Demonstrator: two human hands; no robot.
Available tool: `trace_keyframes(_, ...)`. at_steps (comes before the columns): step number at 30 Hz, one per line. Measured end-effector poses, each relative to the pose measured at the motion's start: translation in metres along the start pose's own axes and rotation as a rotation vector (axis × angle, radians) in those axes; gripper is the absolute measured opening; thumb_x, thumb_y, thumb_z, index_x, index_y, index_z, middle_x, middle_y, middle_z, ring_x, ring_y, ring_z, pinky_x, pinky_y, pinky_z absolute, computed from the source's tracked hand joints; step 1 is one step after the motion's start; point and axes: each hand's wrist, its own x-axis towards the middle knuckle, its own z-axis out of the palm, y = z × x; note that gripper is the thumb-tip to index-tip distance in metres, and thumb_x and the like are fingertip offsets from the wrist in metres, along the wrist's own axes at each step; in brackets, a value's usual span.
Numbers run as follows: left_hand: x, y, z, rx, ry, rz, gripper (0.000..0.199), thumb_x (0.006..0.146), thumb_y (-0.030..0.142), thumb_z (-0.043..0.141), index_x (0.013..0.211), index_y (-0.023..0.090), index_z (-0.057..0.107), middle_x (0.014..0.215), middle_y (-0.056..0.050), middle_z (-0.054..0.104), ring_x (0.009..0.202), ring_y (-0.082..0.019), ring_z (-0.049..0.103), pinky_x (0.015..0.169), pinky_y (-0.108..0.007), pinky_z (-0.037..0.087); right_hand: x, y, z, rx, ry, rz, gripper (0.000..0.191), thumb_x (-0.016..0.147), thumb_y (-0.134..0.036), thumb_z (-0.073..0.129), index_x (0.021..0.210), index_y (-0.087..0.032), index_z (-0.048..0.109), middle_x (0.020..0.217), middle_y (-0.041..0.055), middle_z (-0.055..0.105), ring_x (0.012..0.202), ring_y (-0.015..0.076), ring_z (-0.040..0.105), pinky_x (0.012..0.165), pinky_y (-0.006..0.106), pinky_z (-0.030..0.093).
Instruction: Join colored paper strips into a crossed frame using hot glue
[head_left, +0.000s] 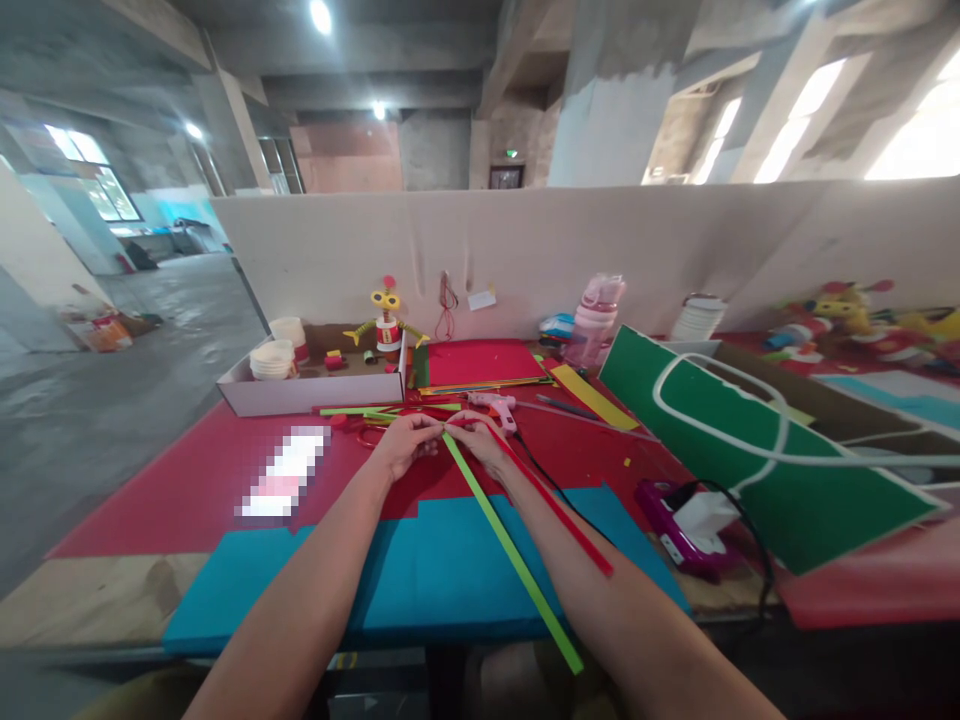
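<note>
My left hand (407,443) and my right hand (477,437) meet above the red table covering, fingertips pinched close together. Between them they grip the ends of a green paper strip (510,550) and a red paper strip (559,505). The green one runs down toward me between my forearms; the red one passes over my right hand and forearm. Exactly how the ends join is hidden by my fingers. Just behind the right hand lies a pink hot glue gun (495,405). More green strips (390,410) and red-handled scissors (370,436) lie near the left hand.
A white box (315,392) with paper cups and a yellow-eyed paper figure (387,325) stand at the back left. Red paper sheets (484,362) lie behind my hands. At right are a green board (720,440), a white cable and a purple power strip (686,530). Blue sheets (435,570) cover the front edge.
</note>
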Motion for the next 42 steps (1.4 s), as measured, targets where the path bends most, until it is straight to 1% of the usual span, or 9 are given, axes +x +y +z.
trace_keyframes(6,0.001,-0.001,-0.002,0.014,-0.005,-0.010,0.027,0.058,0.027,0.080,0.071,0.012,0.062,0.056,0.001,0.056,0.047,-0.007,0.052,0.050,-0.021,0.045,0.002,-0.001,-0.002,-0.016,0.024,0.017,0.034,0.056,-0.045,0.073,0.068,-0.016,0.060,0.057,-0.0043,0.054,0.055,0.0093,0.047,0.053,0.022,0.037)
trace_keyframes(14,0.001,0.002,-0.005,0.118,-0.013,-0.008,0.024,0.057,0.025,0.080,0.067,0.011,0.064,0.057,-0.001,0.059,0.047,-0.008,0.052,0.047,-0.022,0.047,-0.001,-0.006,-0.005,0.044,-0.101,0.103,0.034,0.056,-0.042,0.077,0.071,-0.017,0.060,0.058,-0.0038,0.058,0.053,0.0090,0.052,0.052,0.021,0.041)
trace_keyframes(19,0.005,0.015,-0.024,-0.137,0.124,0.048,0.013,0.062,0.015,0.074,0.068,0.011,0.063,0.057,-0.001,0.060,0.047,-0.007,0.053,0.048,-0.018,0.048,0.005,-0.011,-0.022,0.233,-0.032,0.139,0.031,0.064,-0.042,0.075,0.080,-0.018,0.062,0.070,-0.0011,0.064,0.057,0.0087,0.057,0.057,0.022,0.049)
trace_keyframes(23,0.009,0.019,-0.031,-0.439,0.290,0.044,0.008,0.068,0.009,0.067,0.068,0.012,0.060,0.059,-0.001,0.060,0.048,-0.005,0.052,0.049,-0.015,0.050,0.008,-0.004,-0.024,0.305,0.025,0.194,0.027,0.064,-0.036,0.077,0.077,-0.019,0.062,0.066,-0.0015,0.063,0.054,0.0084,0.056,0.053,0.021,0.050)
trace_keyframes(28,0.011,0.016,-0.021,-0.512,0.333,-0.028,0.009,0.071,0.005,0.063,0.070,0.013,0.059,0.062,-0.002,0.061,0.048,-0.005,0.053,0.048,-0.015,0.051,-0.006,-0.011,-0.012,0.412,-0.287,0.294,0.023,0.069,-0.030,0.075,0.084,-0.017,0.063,0.079,0.0025,0.067,0.065,0.0099,0.062,0.068,0.025,0.053)
trace_keyframes(30,0.010,0.018,-0.024,-0.519,0.345,0.006,0.008,0.072,0.005,0.062,0.072,0.012,0.059,0.063,-0.003,0.061,0.048,-0.005,0.054,0.048,-0.015,0.052,-0.011,-0.020,-0.013,0.455,-0.430,0.310,0.026,0.070,-0.029,0.074,0.092,-0.017,0.063,0.086,0.0040,0.068,0.068,0.0113,0.064,0.069,0.027,0.054)
trace_keyframes(32,0.010,0.021,-0.029,-0.540,0.362,0.057,0.007,0.073,0.005,0.061,0.073,0.011,0.060,0.063,-0.003,0.062,0.048,-0.005,0.054,0.048,-0.015,0.052,-0.013,-0.027,-0.018,0.508,-0.485,0.296,0.028,0.073,-0.032,0.071,0.095,-0.017,0.063,0.089,0.0046,0.068,0.069,0.0122,0.064,0.067,0.026,0.054)
trace_keyframes(37,0.010,0.010,-0.017,-0.587,0.315,-0.009,0.007,0.074,0.003,0.058,0.073,0.010,0.060,0.063,-0.003,0.061,0.047,-0.006,0.054,0.049,-0.016,0.051,-0.004,-0.015,-0.015,0.559,-0.173,0.214,0.023,0.070,-0.028,0.074,0.088,-0.018,0.065,0.082,0.0009,0.069,0.067,0.0088,0.063,0.069,0.022,0.053)
trace_keyframes(42,0.008,-0.009,0.011,-0.480,0.199,-0.071,0.008,0.071,0.006,0.061,0.069,0.012,0.058,0.060,-0.002,0.059,0.050,-0.008,0.056,0.054,-0.019,0.051,0.000,0.004,0.004,0.357,-0.071,0.208,0.031,0.058,-0.032,0.080,0.079,-0.014,0.066,0.072,0.0015,0.068,0.062,0.0096,0.061,0.065,0.023,0.051)
